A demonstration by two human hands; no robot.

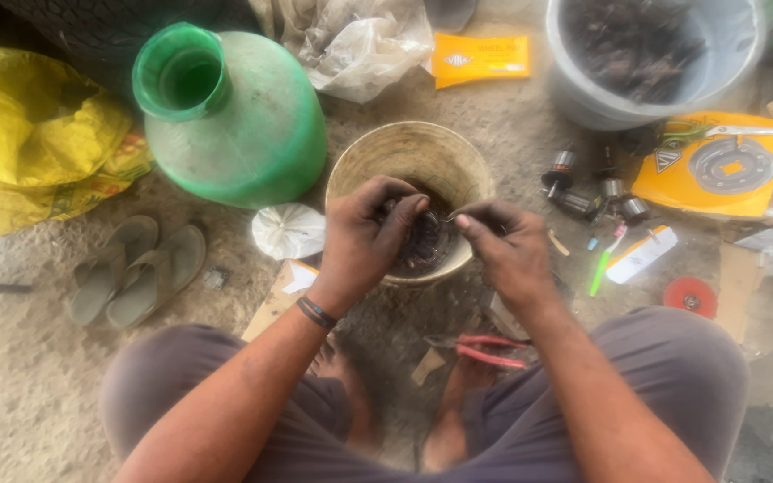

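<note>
A: What was being held over the round, cream-coloured plastic bucket (351,165)?

B: A small dark metal part (431,219) was pinched between the fingertips of both hands, just above the dark greasy pieces lying in the bucket. The left hand (364,237) was curled closed, thumb and forefinger pressed on the part. The right hand (507,246) was likewise closed, its fingertips set on the part's other end. What kind of part it was could not be told.

A: And what was seen around the bucket?

B: A large green plastic jug (243,125) was stood just beside it, and grey rubber sandals (136,268) were laid further left. Red-handled pliers (485,349) were left on the ground between the feet. A grey plastic tub (583,98) of dark parts was placed beyond, with small metal cylinders (583,188) scattered near it.
</note>
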